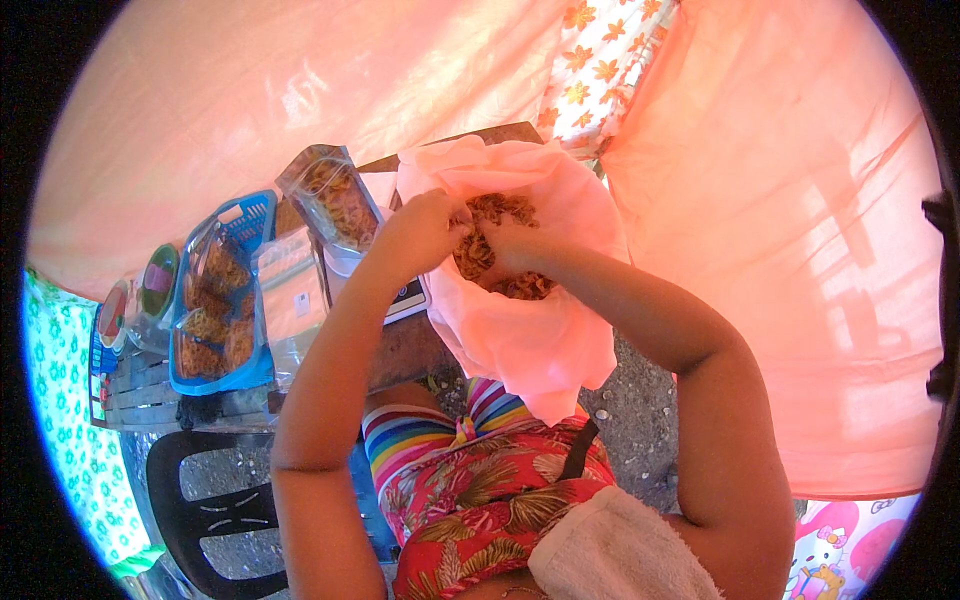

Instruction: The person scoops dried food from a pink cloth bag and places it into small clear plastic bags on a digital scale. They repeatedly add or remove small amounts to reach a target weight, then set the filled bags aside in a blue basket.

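Note:
A pink sheet (540,340) lines a wide container and hangs over its rim. Inside it lies a heap of brown, crispy fried pieces (505,207). My left hand (432,228) is over the left rim with its fingers curled together at the heap's edge; what they hold, if anything, is too small to name. My right hand (508,250) reaches down into the heap, its fingertips partly hidden among the pieces. Just left of my left hand, a clear-fronted pouch (338,195) holding similar brown pieces stands upright on a white scale (408,300).
On the slatted table (140,385) at left, a blue basket (262,215) holds several filled packs. Flat empty pouches (292,285) lie beside it, near lidded tubs (157,280). A black plastic chair (180,520) stands at lower left. Peach sheets (770,220) hang around the table.

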`<state>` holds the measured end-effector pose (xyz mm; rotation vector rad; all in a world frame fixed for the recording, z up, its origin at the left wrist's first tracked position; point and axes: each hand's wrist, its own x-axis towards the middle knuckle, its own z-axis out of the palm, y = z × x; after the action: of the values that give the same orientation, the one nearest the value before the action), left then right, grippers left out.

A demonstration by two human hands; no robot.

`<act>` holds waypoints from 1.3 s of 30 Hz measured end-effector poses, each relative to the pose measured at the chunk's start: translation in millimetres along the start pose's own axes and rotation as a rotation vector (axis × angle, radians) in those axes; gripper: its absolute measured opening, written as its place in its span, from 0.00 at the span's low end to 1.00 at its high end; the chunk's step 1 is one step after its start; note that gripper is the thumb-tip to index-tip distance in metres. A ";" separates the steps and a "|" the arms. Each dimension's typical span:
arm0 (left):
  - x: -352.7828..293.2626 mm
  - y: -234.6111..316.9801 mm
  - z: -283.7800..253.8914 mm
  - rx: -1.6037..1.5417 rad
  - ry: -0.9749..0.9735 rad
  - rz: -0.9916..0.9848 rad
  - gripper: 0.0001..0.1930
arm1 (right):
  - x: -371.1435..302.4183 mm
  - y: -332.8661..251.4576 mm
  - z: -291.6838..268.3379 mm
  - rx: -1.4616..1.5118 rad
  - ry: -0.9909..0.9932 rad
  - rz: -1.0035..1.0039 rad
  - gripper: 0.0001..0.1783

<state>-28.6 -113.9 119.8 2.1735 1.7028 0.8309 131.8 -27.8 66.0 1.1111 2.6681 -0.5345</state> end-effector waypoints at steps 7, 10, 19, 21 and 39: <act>-17.9 -6.2 7.9 0.031 -0.283 0.112 0.11 | -7.7 36.1 -32.1 0.326 0.334 -0.159 0.26; -25.3 -11.9 1.5 -0.053 -0.291 0.154 0.11 | -13.0 30.8 -44.4 0.308 0.078 -0.024 0.22; -23.4 -23.4 0.8 -0.325 -0.413 0.113 0.09 | -2.0 9.5 6.4 -0.032 0.234 -0.431 0.16; -25.4 -24.2 1.3 -0.347 -0.371 0.110 0.07 | -3.3 16.9 -7.4 0.525 0.187 -0.152 0.15; -30.6 -17.4 -24.0 -0.299 -0.287 0.022 0.08 | -5.4 36.7 -66.6 0.100 0.255 -0.057 0.08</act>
<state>-61.1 -141.5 121.5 1.9983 1.3272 0.6887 158.8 19.5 119.4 1.2066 2.9274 -0.5777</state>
